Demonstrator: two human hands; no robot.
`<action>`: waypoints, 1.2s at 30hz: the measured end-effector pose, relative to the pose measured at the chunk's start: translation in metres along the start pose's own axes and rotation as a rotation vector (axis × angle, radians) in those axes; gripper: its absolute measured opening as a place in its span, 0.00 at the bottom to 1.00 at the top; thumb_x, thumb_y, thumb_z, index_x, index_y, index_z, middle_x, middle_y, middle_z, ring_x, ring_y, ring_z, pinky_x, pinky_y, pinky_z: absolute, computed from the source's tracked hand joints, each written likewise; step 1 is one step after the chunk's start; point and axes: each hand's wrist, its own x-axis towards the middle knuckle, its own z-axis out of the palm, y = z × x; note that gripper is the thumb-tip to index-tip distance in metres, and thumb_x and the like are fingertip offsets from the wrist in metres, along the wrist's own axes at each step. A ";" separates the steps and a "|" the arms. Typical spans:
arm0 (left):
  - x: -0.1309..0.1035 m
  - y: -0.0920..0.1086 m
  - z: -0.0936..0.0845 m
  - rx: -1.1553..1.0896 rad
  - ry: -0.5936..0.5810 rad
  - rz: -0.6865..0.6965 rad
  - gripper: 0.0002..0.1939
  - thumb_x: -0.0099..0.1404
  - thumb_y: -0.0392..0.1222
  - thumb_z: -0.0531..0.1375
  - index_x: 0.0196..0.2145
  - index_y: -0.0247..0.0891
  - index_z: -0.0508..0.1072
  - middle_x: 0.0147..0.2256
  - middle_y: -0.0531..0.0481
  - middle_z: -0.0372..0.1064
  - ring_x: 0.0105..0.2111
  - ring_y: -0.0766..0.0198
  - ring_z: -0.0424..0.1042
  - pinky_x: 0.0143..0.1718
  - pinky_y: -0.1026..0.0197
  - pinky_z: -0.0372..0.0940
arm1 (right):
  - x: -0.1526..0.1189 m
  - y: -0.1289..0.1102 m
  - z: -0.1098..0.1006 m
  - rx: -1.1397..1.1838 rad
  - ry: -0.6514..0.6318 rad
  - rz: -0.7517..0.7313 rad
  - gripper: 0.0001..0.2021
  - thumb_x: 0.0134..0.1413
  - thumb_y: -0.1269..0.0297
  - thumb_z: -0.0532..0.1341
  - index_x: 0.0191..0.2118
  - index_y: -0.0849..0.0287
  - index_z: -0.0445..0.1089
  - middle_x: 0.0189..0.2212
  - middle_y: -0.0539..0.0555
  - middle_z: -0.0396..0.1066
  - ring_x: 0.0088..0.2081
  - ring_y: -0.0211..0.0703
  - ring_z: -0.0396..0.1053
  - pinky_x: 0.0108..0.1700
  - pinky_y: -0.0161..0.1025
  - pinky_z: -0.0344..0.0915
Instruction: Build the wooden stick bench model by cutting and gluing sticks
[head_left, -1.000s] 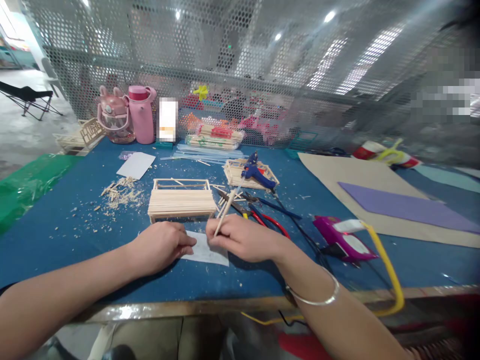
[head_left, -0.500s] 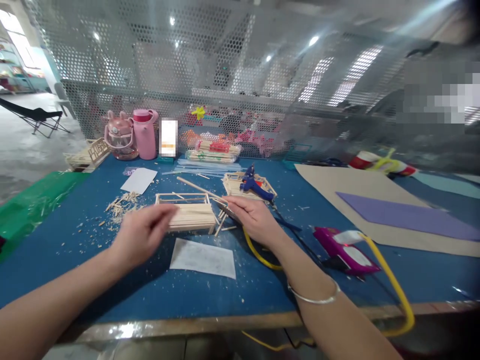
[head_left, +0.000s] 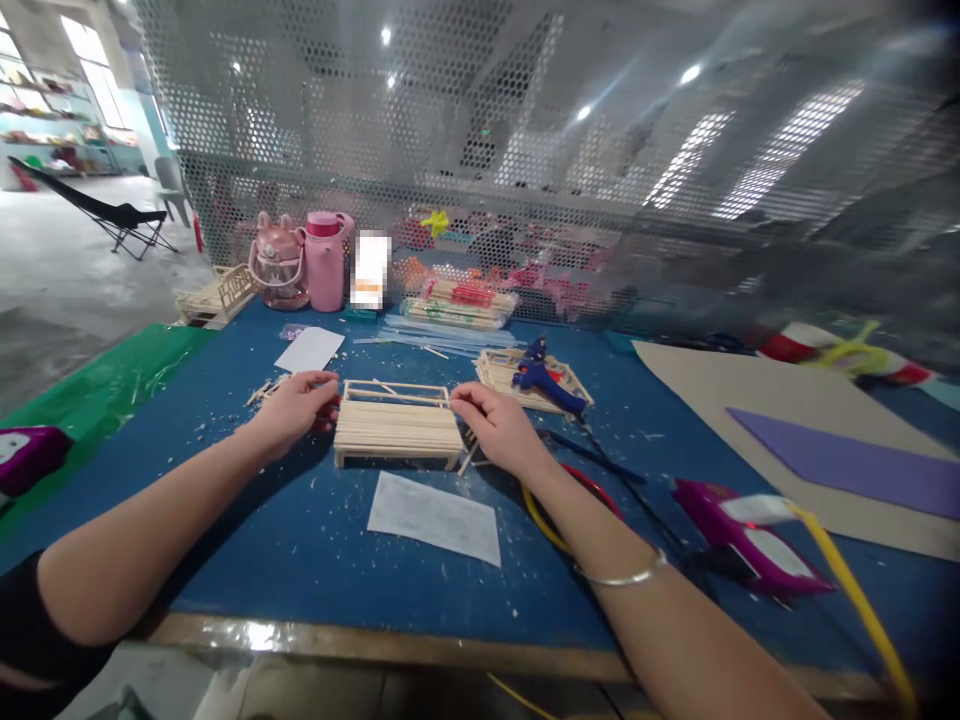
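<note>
A small bench-like model of pale wooden sticks (head_left: 399,430) stands on the blue table, with a slatted top and an open rail frame behind. At its left end is my left hand (head_left: 300,408), fingers bent and apart; whether the fingertips touch the wood I cannot tell. My right hand (head_left: 495,425) pinches the model at its right rear corner, thumb and forefinger together. A few loose sticks (head_left: 469,458) lie partly under that hand. In front of the model is a white paper sheet (head_left: 435,518).
A blue glue gun (head_left: 547,378) rests on another stick frame (head_left: 491,375). Purple device (head_left: 750,540) and yellow cable (head_left: 855,580) lie right. Pink bottles (head_left: 325,265), a phone (head_left: 370,270) and packed sticks (head_left: 461,303) stand or lie behind, before a perforated metal screen (head_left: 525,130).
My left hand has moved from over the model's front to its left end. The long stick in my right hand is no longer seen there. The view has shifted left.
</note>
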 end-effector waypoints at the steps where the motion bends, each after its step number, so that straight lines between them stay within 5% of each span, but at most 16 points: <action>1: 0.000 0.000 0.000 -0.007 -0.004 0.007 0.10 0.58 0.37 0.57 0.39 0.35 0.65 0.23 0.56 0.65 0.18 0.73 0.64 0.19 0.69 0.60 | 0.000 0.000 0.001 0.006 -0.015 0.000 0.08 0.55 0.65 0.52 0.32 0.60 0.66 0.27 0.51 0.69 0.30 0.39 0.65 0.34 0.35 0.58; 21: 0.001 0.001 -0.001 0.016 0.018 -0.018 0.20 0.52 0.34 0.63 0.43 0.32 0.64 0.21 0.54 0.68 0.17 0.72 0.65 0.21 0.67 0.64 | -0.001 0.007 0.000 0.012 -0.083 0.139 0.16 0.49 0.72 0.51 0.37 0.58 0.75 0.40 0.54 0.75 0.43 0.43 0.70 0.47 0.39 0.62; 28: -0.001 0.003 0.001 0.061 0.035 -0.043 0.25 0.51 0.37 0.63 0.46 0.33 0.62 0.22 0.55 0.66 0.19 0.71 0.66 0.22 0.67 0.63 | -0.008 0.005 0.000 0.213 -0.164 0.215 0.19 0.52 0.59 0.52 0.43 0.64 0.71 0.27 0.53 0.73 0.26 0.39 0.67 0.29 0.35 0.62; 36: 0.006 -0.005 -0.007 0.497 0.095 0.239 0.22 0.49 0.48 0.61 0.42 0.37 0.66 0.28 0.55 0.62 0.24 0.68 0.63 0.22 0.65 0.60 | -0.011 -0.008 -0.005 -0.072 -0.186 0.072 0.21 0.52 0.54 0.55 0.46 0.63 0.70 0.27 0.53 0.71 0.26 0.37 0.64 0.31 0.34 0.58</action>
